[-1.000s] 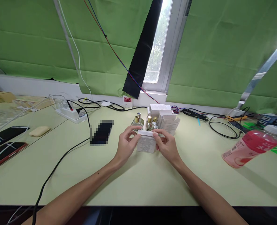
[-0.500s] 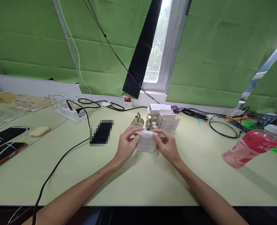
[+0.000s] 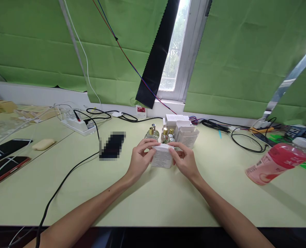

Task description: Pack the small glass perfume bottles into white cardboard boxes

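Between my two hands stands a small white printed box (image 3: 162, 159) on the pale green table. My left hand (image 3: 140, 156) grips its left top corner, thumb in front and fingers along the upper edge. On the opposite corner, my right hand (image 3: 185, 159) has its thumb at the top edge and its fingers around the right side. The box's top flap lies down over the opening. Just behind it are several small glass bottles with gold or silver caps, such as a gold-capped bottle (image 3: 165, 133). Their lower parts are partly hidden by my hands and the box.
White cartons (image 3: 186, 133), one with raised flaps, stand behind my right hand. A pink drink bottle (image 3: 274, 163) is at the right. To the left lie a dark pixelated phone (image 3: 112, 146), a black cable (image 3: 72, 174) and a power strip (image 3: 79, 126).
The box's top flap has come down flatter under my thumbs and fingers. Both hands have stayed almost in place on the box.
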`<state>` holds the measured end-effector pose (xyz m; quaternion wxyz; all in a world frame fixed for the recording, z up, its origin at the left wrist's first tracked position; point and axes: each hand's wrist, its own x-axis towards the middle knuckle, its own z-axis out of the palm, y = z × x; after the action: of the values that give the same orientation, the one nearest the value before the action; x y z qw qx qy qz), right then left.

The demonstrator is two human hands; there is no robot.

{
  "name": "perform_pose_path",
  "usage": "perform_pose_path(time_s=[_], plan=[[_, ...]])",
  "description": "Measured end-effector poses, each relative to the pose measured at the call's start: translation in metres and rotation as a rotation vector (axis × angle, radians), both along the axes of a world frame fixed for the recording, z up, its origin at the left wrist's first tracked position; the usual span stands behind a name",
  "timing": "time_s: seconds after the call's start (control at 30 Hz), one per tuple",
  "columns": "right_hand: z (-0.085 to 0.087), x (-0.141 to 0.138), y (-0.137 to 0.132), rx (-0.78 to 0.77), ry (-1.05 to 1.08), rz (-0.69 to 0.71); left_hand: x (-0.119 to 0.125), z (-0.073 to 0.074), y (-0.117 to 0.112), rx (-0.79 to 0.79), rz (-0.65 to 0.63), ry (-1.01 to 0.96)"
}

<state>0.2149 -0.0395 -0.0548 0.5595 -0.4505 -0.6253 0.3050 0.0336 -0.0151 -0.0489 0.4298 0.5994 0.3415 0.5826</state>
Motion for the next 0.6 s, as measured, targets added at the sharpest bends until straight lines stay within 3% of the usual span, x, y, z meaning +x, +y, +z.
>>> perform_pose_path(time_s=[0.6], plan=[[-0.0014,0.0004,0.0007,-0.011,0.009,0.007,-0.0018,0.0001,-0.0013,-0.008,-0.038,-0.003]])
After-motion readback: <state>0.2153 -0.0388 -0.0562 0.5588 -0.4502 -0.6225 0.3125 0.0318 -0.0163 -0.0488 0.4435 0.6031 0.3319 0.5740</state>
